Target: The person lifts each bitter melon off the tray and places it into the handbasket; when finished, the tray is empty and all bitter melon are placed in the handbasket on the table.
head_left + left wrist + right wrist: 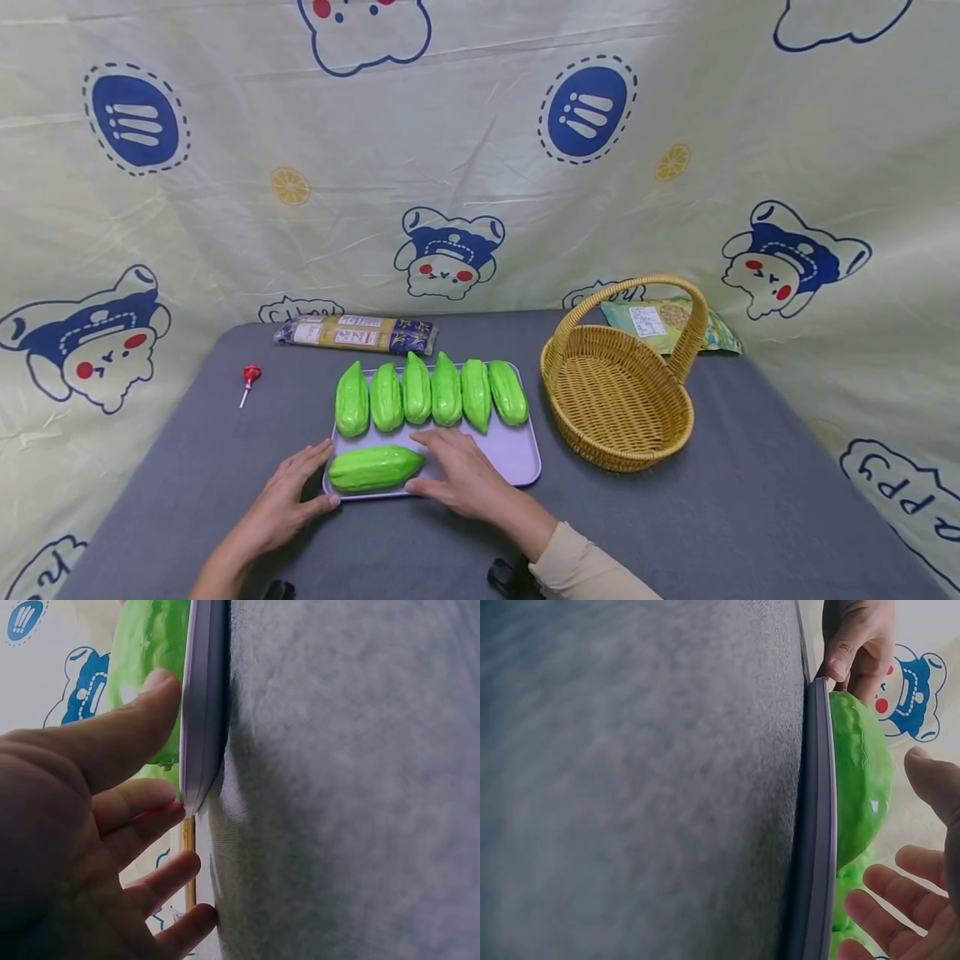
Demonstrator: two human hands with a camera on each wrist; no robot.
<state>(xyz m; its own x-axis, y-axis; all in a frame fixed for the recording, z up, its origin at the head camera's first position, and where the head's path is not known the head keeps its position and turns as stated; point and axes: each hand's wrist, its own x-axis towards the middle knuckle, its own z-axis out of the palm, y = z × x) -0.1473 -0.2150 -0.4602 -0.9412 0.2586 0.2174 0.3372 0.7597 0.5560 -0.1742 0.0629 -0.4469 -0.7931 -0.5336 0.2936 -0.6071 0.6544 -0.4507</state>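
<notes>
A single green bitter gourd [375,468] lies sideways along the near left part of a lilac tray [510,454]. Behind it, several more green bitter gourds [447,392] stand in a row pointing away from me. My left hand [288,496] is at the tray's left edge, fingers spread and fingertips right at the rim; the left wrist view shows its thumb [154,712] beside the rim. Over the tray, my right hand [461,479] has thumb and fingers apart near the single gourd's pointed end. In the right wrist view its fingers [900,896] are loosely extended, with nothing held.
A wicker basket [618,400] with a tall handle stands right of the tray, and a green packet [660,323] lies behind it. At the back is a long pack of noodles [356,333]. A red lollipop [251,375] lies at the left on the grey tabletop [712,517].
</notes>
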